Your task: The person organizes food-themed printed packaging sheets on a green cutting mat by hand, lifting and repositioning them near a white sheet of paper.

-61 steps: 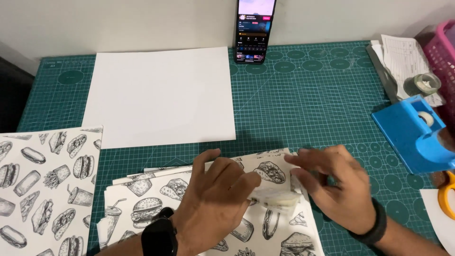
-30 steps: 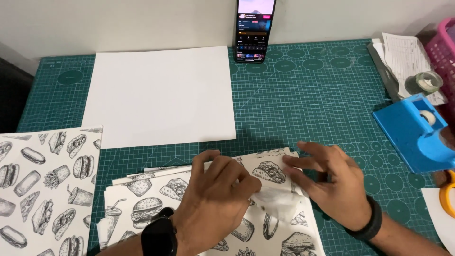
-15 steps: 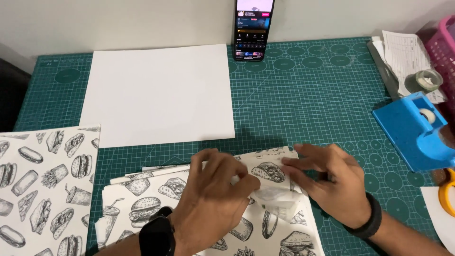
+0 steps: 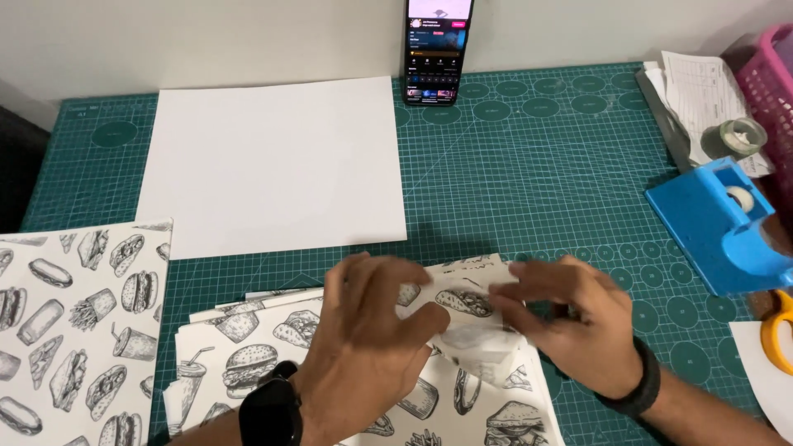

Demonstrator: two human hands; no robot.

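I am at a green cutting mat (image 4: 537, 173) with grid lines, by a pale wall. On the far left lies a loose sheet of white paper with black fast-food drawings (image 4: 70, 322). A plain white sheet (image 4: 273, 165) lies higher up.

My left hand (image 4: 372, 347) lies flat, fingers spread, pressing down the folded stack of food-print paper (image 4: 248, 347) near me. My right hand (image 4: 570, 322) pinches a folded corner flap (image 4: 479, 347) beside it. If I press unevenly, I think the fold could go crooked or the sheets could slide.

On the right sits a blue tape holder (image 4: 710, 227).
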